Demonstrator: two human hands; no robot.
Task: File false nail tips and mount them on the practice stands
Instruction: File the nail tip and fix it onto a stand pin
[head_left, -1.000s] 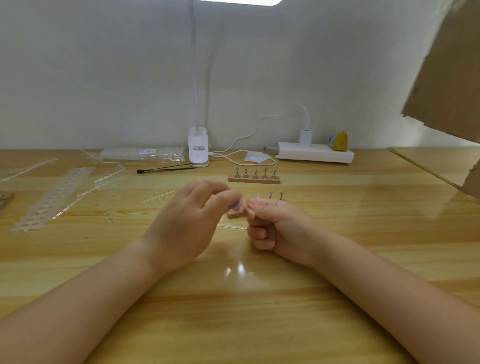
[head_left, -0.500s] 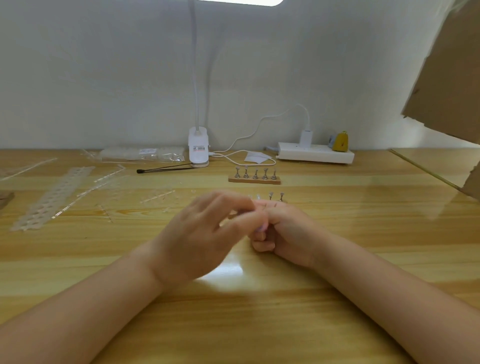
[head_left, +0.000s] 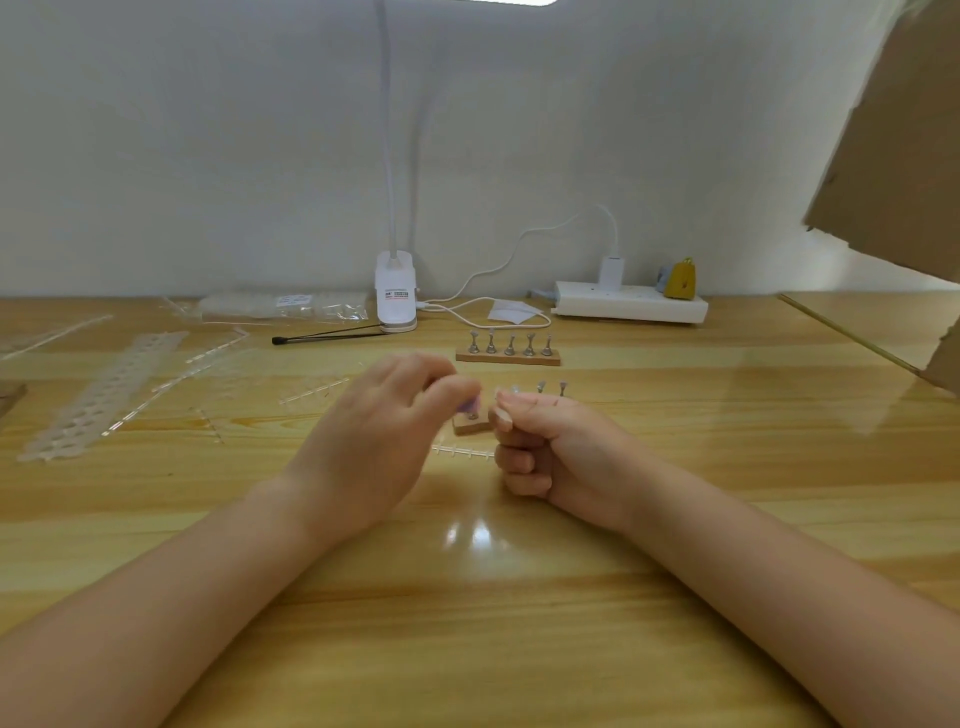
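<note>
My left hand (head_left: 374, 441) pinches a small purple nail file (head_left: 471, 403) between thumb and fingers; it is motion-blurred. My right hand (head_left: 545, 449) is curled and pinches a clear false nail tip (head_left: 502, 414) between thumb and forefinger, right beside the file. Just behind both hands stands a wooden practice stand (head_left: 470, 426), partly hidden, with metal pegs (head_left: 550, 387) showing above my right hand. A second wooden stand (head_left: 508, 356) with several metal pegs sits farther back. A clear sprue strip (head_left: 462, 451) lies between my hands.
Clear nail-tip strips (head_left: 98, 395) and loose sprues lie at the left. A white clip lamp (head_left: 396, 291), a black stick (head_left: 327, 335), a plastic bag (head_left: 283, 305), a white power strip (head_left: 628, 307) with cables line the back. Cardboard (head_left: 904, 156) hangs at upper right.
My left hand with the purple file slid right over the nail tip half a second ago, then drew back left, as a filing stroke. My right hand stayed in place.
</note>
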